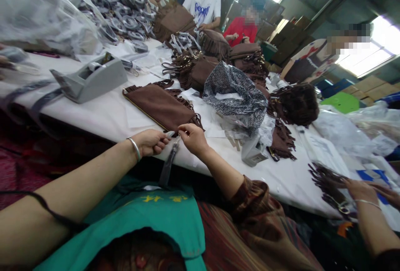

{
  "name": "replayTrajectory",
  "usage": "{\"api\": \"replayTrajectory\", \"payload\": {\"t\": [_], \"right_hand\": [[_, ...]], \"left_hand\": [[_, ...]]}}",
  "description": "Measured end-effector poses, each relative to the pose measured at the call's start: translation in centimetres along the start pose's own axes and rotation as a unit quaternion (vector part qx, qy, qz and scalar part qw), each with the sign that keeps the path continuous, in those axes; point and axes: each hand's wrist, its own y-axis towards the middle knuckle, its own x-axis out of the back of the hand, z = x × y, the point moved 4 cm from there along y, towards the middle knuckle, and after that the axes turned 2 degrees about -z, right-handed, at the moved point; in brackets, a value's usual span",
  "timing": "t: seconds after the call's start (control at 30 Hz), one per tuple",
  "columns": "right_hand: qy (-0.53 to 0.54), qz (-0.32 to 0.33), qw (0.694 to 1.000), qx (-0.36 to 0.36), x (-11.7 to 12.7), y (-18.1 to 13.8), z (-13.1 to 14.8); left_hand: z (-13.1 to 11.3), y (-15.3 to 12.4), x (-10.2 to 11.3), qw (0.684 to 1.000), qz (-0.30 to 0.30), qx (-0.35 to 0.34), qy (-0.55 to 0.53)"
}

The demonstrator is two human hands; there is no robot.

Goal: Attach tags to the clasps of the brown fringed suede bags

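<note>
My left hand (153, 142), with a silver bangle at the wrist, is closed with a small pale, clear-looking piece (169, 134) between thumb and fingers. Close beside it, my right hand (193, 139) is closed in a pinch at the metal clasp end of a dark strap (168, 165). The strap hangs below the table edge and looks wrapped in plastic. Just beyond both hands lies a brown fringed pouch (161, 106) with a zip along its near edge. The exact contact at my fingertips is too small to make out.
A grey tape dispenser (93, 77) stands at the left, another tape dispenser (253, 151) at the right. Beyond are a black-and-white patterned bag (236, 91), brown fringed pouches (200, 73) and heaped wrapped straps (125, 10). A co-worker's hand (362, 191) handles fringe at right.
</note>
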Motion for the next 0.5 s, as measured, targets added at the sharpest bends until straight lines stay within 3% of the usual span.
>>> {"api": "replayTrajectory", "payload": {"t": [0.1,0.23,0.4,0.5], "right_hand": [[-0.033,0.044,0.992,0.111,-0.6,0.8,1.4],[-0.107,0.126,0.959,0.229,-2.3,1.6,2.9],[-0.148,0.199,0.929,0.273,-3.8,2.5,3.5],[-0.137,0.214,0.929,0.271,-3.9,2.7,3.7]], "left_hand": [[-0.7,-0.6,0.2,1.0,0.011,-0.004,0.029],[-1.0,-2.2,0.5,0.989,-0.018,-0.077,0.125],[-0.4,-3.2,1.2,0.951,-0.099,-0.172,0.238],[-0.4,-3.4,1.5,0.887,-0.135,-0.278,0.343]]}}
